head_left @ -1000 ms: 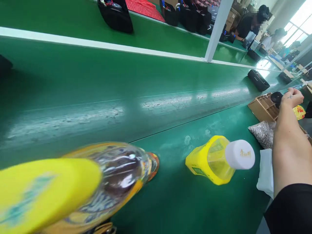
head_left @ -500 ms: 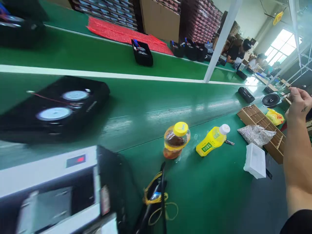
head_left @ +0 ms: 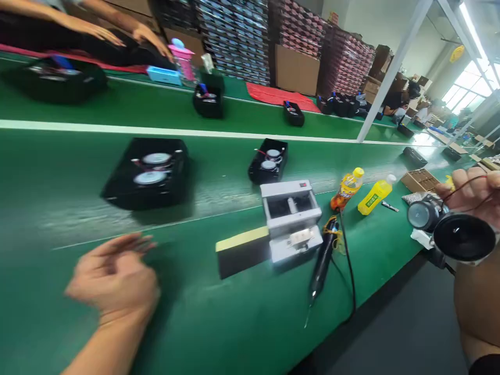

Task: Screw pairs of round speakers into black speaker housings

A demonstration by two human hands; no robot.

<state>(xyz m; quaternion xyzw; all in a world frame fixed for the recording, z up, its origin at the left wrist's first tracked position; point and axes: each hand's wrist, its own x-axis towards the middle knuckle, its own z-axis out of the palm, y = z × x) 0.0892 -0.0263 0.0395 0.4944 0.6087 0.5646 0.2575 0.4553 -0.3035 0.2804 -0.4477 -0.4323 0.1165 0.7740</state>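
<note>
At the right edge, my right hand [head_left: 474,195] is closed around thin red and black wires. Two loose speakers hang from them: one shows its black cone [head_left: 464,237], the other its round grey magnet [head_left: 420,214]. My left hand [head_left: 117,276] hovers over the green bench at the lower left, fingers loosely curled and slightly apart, with nothing visible in it. Just beyond it lies a black speaker box [head_left: 146,174] with two pale round speaker backs and wires. Another such box [head_left: 269,160] sits farther right.
A grey-white machine [head_left: 291,205] stands mid-bench beside a black block with a yellow top [head_left: 244,252]. A black electric screwdriver [head_left: 324,260] lies near two drink bottles [head_left: 347,188]. A wooden divided tray [head_left: 420,181] is behind my right hand. Across the belt, a person's hands [head_left: 146,36] rest.
My view has swung left. My left hand has come into view, and my right hand is nearer, with two speakers now showing below it.
</note>
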